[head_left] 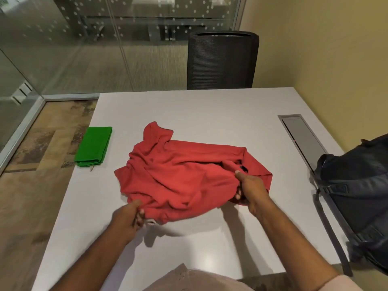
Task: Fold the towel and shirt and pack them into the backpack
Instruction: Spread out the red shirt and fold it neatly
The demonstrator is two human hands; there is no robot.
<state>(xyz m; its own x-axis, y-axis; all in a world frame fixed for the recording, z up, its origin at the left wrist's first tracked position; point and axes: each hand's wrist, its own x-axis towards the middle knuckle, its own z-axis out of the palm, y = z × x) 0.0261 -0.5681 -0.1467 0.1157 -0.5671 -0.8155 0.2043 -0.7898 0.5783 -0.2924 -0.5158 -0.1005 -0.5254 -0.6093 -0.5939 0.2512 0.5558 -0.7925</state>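
Both hands, left hand (131,215) and right hand (249,189), grip bunched shirt (178,171); uneven pull risks crooked fold toward 9 o'clock

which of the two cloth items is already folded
The green towel, a neat rectangle at the table's left edge. The red shirt is rumpled, gripped by both hands.

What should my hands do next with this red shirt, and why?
Probably lift the near edge and shake the red shirt out flat on the table. Your left hand and right hand already grip it, but it lies bunched and wrinkled, too rumpled for a clean fold. The green towel already lies folded, and the backpack waits beside.
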